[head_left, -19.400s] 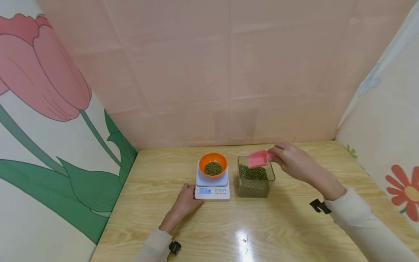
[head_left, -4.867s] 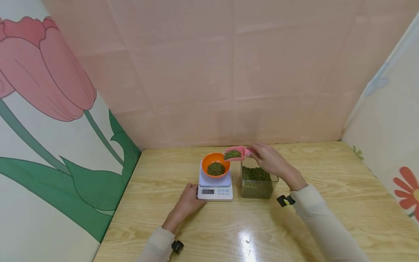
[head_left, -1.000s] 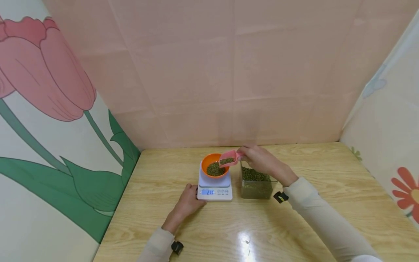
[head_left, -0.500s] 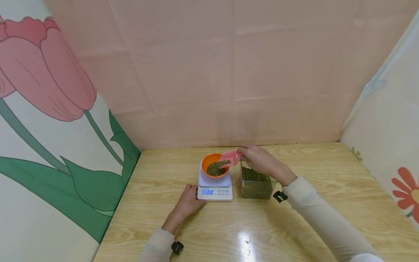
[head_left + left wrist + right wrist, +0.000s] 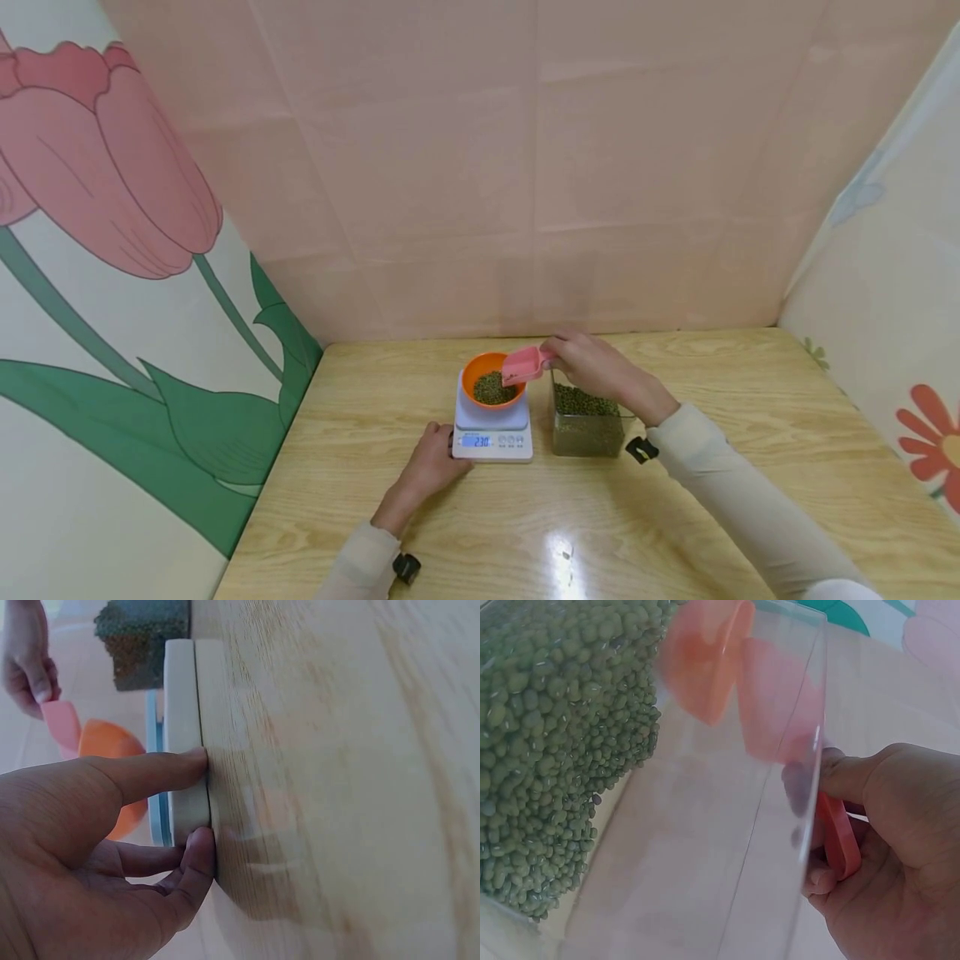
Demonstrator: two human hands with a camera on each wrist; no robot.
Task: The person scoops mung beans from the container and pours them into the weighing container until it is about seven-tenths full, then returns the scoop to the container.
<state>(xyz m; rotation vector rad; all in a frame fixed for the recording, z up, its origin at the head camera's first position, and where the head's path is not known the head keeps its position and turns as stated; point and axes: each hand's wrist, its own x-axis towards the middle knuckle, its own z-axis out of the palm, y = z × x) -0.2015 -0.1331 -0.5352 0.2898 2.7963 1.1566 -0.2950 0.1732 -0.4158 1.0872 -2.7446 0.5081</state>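
My right hand [image 5: 592,362] grips the handle of a pink scoop [image 5: 522,365], whose tilted mouth is over the right rim of an orange bowl [image 5: 474,368]. Only a few beans show in the scoop. Mung beans [image 5: 492,388] lie in the bowl, which stands on a white kitchen scale [image 5: 491,418] with a lit display reading about 230. My left hand [image 5: 431,460] holds the scale's front left corner; in the left wrist view its thumb and fingers [image 5: 196,851] pinch the scale body [image 5: 187,795]. In the right wrist view the scoop handle [image 5: 840,836] sits between thumb and curled fingers.
A clear plastic box [image 5: 588,437] of mung beans stands just right of the scale, under my right forearm. The wooden table [image 5: 375,375] meets a pink-covered wall [image 5: 420,250] at the back. Painted walls rise at both sides.
Over the last second the scoop has tipped and its beans have gone into the bowl; the display rose from about 211 to 230. Earlier it read about 179. My left hand stays at the scale.
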